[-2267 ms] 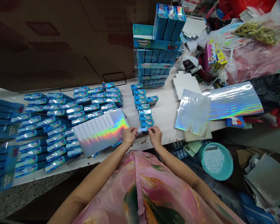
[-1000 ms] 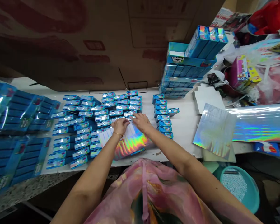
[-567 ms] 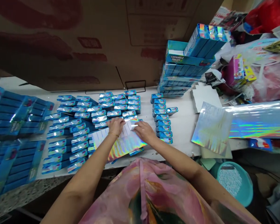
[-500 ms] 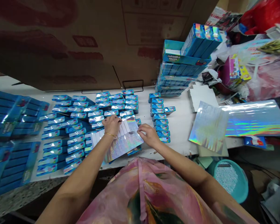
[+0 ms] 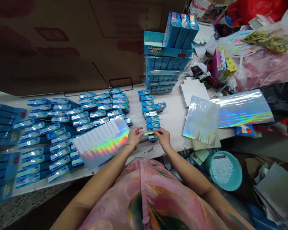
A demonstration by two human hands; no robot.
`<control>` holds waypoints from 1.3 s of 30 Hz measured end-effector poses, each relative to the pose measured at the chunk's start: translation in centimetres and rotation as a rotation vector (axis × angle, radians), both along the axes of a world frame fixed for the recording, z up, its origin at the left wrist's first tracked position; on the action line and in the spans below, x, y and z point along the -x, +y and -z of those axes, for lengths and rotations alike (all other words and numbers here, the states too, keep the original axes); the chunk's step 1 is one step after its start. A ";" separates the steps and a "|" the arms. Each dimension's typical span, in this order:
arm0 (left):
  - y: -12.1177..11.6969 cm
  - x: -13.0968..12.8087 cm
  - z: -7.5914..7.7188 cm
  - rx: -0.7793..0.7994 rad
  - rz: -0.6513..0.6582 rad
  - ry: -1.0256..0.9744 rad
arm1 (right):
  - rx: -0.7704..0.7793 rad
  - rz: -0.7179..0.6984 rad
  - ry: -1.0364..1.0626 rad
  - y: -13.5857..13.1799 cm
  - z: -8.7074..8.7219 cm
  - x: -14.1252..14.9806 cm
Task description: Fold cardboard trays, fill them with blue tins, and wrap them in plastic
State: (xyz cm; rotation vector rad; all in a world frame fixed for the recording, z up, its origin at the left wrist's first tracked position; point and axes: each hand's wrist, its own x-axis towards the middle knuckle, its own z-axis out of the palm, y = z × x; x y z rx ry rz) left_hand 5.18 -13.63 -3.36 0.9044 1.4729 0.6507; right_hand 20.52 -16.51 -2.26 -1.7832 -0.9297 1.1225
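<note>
Between my two hands a small shiny sticker (image 5: 148,133) is stretched, just over the nearest blue box (image 5: 152,138) of a short column. My left hand (image 5: 135,136) pinches the sticker's left end, and my right hand (image 5: 162,137) pinches its right end. Whether the sticker touches the box I cannot tell. To the left, a holographic sticker sheet (image 5: 105,143) with pale bare strips lies on top of several blue boxes. Rows of blue boxes (image 5: 60,146) with shiny labelled tops stand beyond it. One box (image 5: 160,106) sits just right of the column.
Stacked display trays (image 5: 168,52) marked "Caramelo Macizo" stand at the back, before a large cardboard carton (image 5: 74,48). More holographic sheets (image 5: 201,119) lie at the right. A turquoise bucket (image 5: 237,179) of white pieces is below. Wrapped blue packs (image 5: 4,127) stand far left.
Both hands have left the sticker sheet and moved right to the box column, now holding a sticker between them. The sheet lies released on the boxes. The view has shifted right.
</note>
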 end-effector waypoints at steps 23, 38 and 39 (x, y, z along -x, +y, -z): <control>-0.3 -1.3 -0.6 -0.406 0.108 0.304 | -0.052 -0.767 -1.113 -1.2 -0.2 -2.6; 6.7 13.3 -0.7 -0.250 0.199 0.931 | -0.495 -1.039 -0.938 10.5 0.2 15.0; 6.7 13.4 -0.5 -0.257 0.201 0.911 | -0.507 -1.060 -0.949 10.5 0.8 15.2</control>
